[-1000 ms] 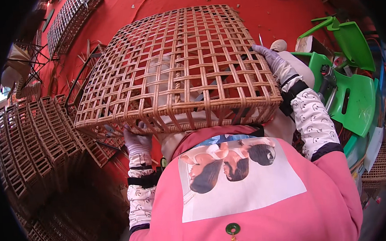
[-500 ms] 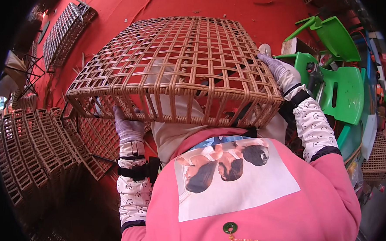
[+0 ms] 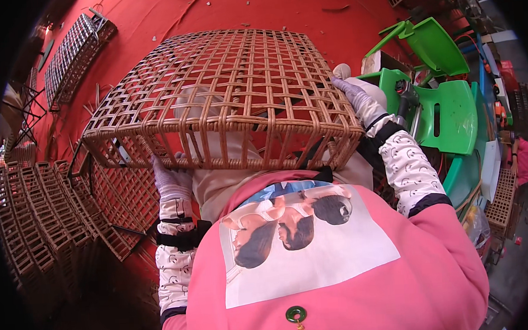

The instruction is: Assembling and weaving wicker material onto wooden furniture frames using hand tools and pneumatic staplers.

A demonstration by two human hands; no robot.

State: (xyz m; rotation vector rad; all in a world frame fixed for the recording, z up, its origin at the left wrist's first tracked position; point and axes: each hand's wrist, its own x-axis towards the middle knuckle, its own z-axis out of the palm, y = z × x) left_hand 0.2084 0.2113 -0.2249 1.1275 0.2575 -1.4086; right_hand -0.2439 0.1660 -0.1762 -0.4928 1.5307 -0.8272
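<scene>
A large open-lattice wicker frame point(image 3: 224, 95) of brown woven strips lies across my lap, over a red floor. My left hand point(image 3: 170, 180), in a pale glove, grips its near left lower edge from beneath. My right hand point(image 3: 356, 97), also gloved, holds the frame's right side near the top corner. Both forearms wear white patterned sleeves under a pink top. My legs show through the lattice.
Stacks of similar woven panels point(image 3: 34, 225) stand at my left. Another woven panel on a metal frame point(image 3: 75, 46) lies at the far left. Green plastic chairs point(image 3: 446, 104) stand close on my right. A small stack of woven panels point(image 3: 504, 194) sits at the right edge.
The wicker frame has tipped so its near side drops lower toward me. My left hand slid along the near left edge; my right hand stays on the right side.
</scene>
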